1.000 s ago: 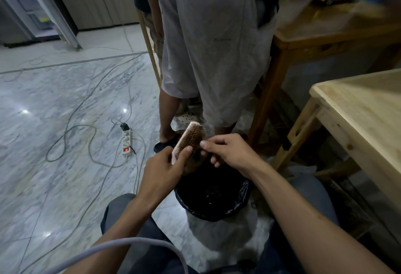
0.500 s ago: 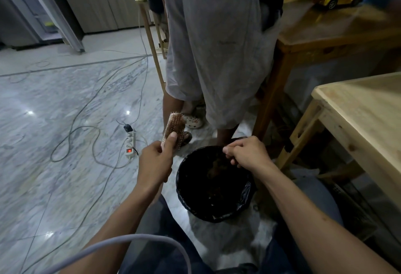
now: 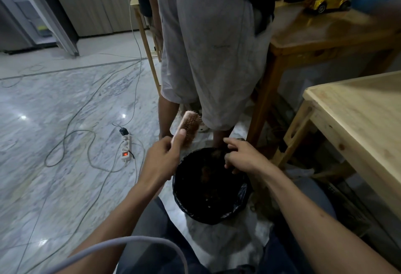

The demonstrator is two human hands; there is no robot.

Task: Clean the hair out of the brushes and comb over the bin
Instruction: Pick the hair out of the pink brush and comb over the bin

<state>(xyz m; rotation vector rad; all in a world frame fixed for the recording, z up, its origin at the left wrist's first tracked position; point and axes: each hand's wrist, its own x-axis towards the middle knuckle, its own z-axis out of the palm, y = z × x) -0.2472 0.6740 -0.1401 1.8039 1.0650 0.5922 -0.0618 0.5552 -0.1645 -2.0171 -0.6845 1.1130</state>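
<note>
My left hand [image 3: 161, 160] grips a pink wooden hairbrush [image 3: 189, 125], bristle side turned right, held upright just left of the bin's far rim. A black-lined bin [image 3: 195, 208] stands on the floor between my knees, with clumps of brown hair inside. My right hand [image 3: 242, 156] hovers over the bin's far right rim, fingers spread and pointing left, with a small dark wisp of hair at the fingertips. No comb or other brush is in view.
A person in pale shorts [image 3: 208, 52] stands right behind the bin. A light wooden table [image 3: 358, 126] is at the right, a darker table [image 3: 325, 35] with a yellow toy car [image 3: 325, 1] behind. A power strip [image 3: 126, 147] and cables lie on the marble floor at left.
My right hand pulled hair off the brush, dropped to the bin and has spread its fingers over it. My left hand shifted the brush left, then back toward the bin.
</note>
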